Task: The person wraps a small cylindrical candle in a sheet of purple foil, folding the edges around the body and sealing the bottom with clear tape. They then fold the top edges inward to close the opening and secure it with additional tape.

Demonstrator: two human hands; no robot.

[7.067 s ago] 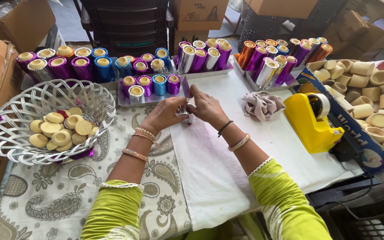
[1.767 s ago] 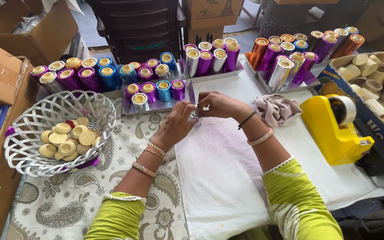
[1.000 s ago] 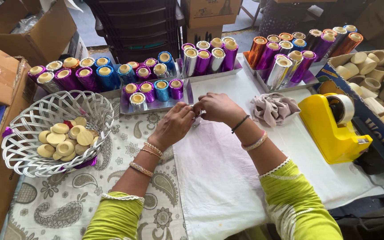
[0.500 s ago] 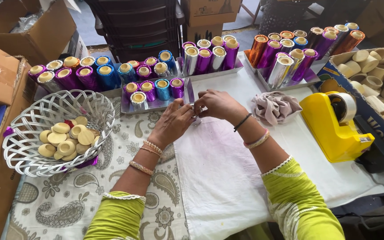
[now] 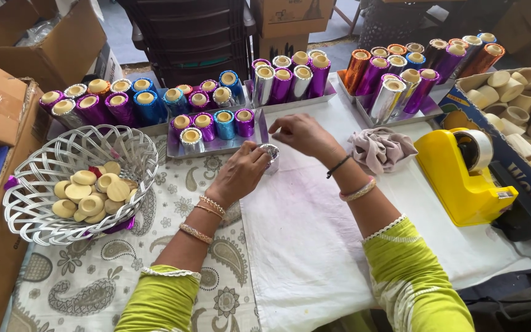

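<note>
Head view: left hand [image 5: 239, 177] pinches a small silver foil-wrapped cup [image 5: 270, 154], fingers closed round its side, on the white cloth [image 5: 302, 246] just in front of the tray [image 5: 216, 146] of finished cups. Right hand [image 5: 299, 132] hovers above the cup, fingers loosely curled, thumb and forefinger near the rim, holding nothing I can make out. Judgement: keep the cup steady with the left, press the foil down evenly at the rim, avoid tearing. Basket [image 5: 32, 209] of discs to the left, tape dispenser [image 5: 465, 178] to the right.

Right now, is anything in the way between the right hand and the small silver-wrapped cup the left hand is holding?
Nothing visible. The left hand holds the silver-wrapped cup on the white cloth; the right hand hovers just beside and above it, with only open cloth between. The grey rag lies off to the right.
</note>
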